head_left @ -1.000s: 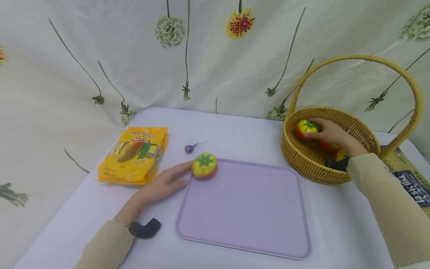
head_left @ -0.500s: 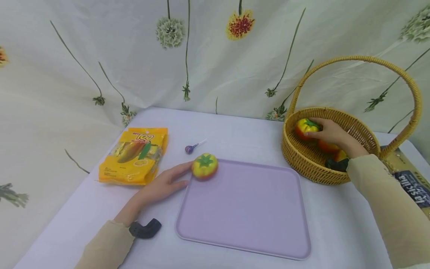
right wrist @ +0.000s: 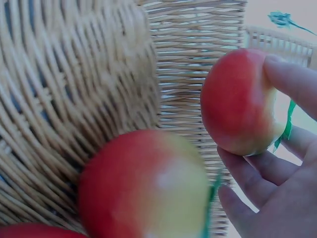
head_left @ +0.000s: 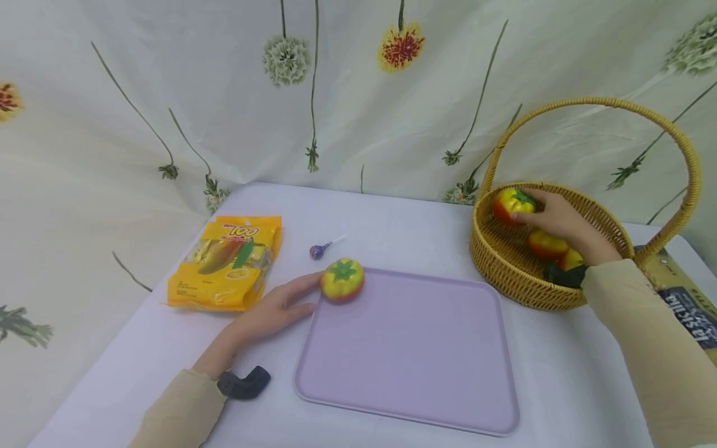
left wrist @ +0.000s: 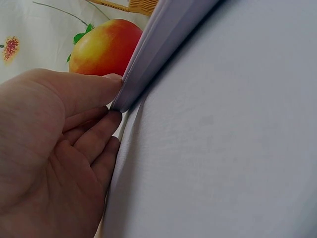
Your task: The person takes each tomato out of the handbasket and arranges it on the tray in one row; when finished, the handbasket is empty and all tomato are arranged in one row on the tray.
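Observation:
My right hand (head_left: 560, 218) grips a red-and-yellow toy tomato (head_left: 511, 206) with a green leafy top, inside the wicker basket (head_left: 498, 270). In the right wrist view the thumb lies on one side of this tomato (right wrist: 235, 101) and fingers on the other. A second tomato (right wrist: 143, 183) sits lower in the basket. At the left edge of the lilac tray (head_left: 414, 354), my left hand (head_left: 274, 314) pinches the rim, as the left wrist view shows at the tray's edge (left wrist: 153, 49). Another tomato (head_left: 342, 281) rests on the tray's far left corner, beside the left fingers.
A yellow candy bag (head_left: 224, 264) lies at the left, a lollipop (head_left: 318, 251) behind the tray. The basket's tall handle (head_left: 602, 101) arches over the right arm. A brown package (head_left: 686, 298) lies at the far right, partly behind the sleeve.
My right hand has lifted its tomato slightly inside the basket, and more of the tomatoes below shows. The left hand has stayed at the tray's edge.

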Demonstrator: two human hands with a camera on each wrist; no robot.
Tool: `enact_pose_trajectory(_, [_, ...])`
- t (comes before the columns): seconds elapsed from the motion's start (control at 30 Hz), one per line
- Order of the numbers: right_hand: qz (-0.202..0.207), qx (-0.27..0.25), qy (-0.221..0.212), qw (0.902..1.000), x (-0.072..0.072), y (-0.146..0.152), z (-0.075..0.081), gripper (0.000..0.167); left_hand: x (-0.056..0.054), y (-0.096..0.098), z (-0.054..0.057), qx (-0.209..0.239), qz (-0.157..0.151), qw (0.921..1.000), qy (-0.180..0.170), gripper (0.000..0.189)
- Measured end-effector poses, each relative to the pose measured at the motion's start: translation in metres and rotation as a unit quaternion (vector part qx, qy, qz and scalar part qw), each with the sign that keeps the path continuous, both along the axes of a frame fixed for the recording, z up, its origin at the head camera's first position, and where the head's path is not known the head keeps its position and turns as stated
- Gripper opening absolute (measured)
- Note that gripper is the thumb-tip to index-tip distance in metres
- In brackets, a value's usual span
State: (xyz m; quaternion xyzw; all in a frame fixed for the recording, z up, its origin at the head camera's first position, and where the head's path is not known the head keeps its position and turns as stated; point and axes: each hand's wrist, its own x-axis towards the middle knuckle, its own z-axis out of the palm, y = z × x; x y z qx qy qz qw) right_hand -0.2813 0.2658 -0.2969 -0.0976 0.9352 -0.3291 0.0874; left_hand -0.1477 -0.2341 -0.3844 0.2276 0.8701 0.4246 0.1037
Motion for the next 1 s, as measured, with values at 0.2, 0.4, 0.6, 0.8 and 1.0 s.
enact_pose_trajectory(0.2, [-0.007, -0.033, 0.002, 0.9994, 0.008, -0.001, 0.016, 0.086, 0.0, 0.001, 0.002, -0.005, 0.001, 1.0, 0.003, 0.054])
enact_pose_trajectory(0.4, [-0.031, -0.098, 0.006, 0.9947, 0.02, -0.011, 0.035, 0.086, 0.0, 0.0, 0.0, -0.002, 0.002, 1.0, 0.003, 0.054])
enact_pose_trajectory(0.6, [-0.021, -0.107, 0.039, 0.9933, 0.039, -0.031, 0.05, 0.082, 0.0, 0.0, -0.001, -0.003, -0.001, 1.0, 0.002, 0.054])
enact_pose_trajectory(0.8, [0.017, -0.115, 0.062, 0.9913, 0.06, -0.061, 0.053, 0.077, 0.0, 0.001, 0.0, -0.006, 0.002, 1.0, 0.002, 0.055])
enact_pose_trajectory(1.0, [0.058, -0.124, 0.084, 0.987, 0.079, -0.096, 0.044, 0.07, 0.0, 0.0, -0.001, -0.005, -0.002, 1.0, 0.004, 0.054])
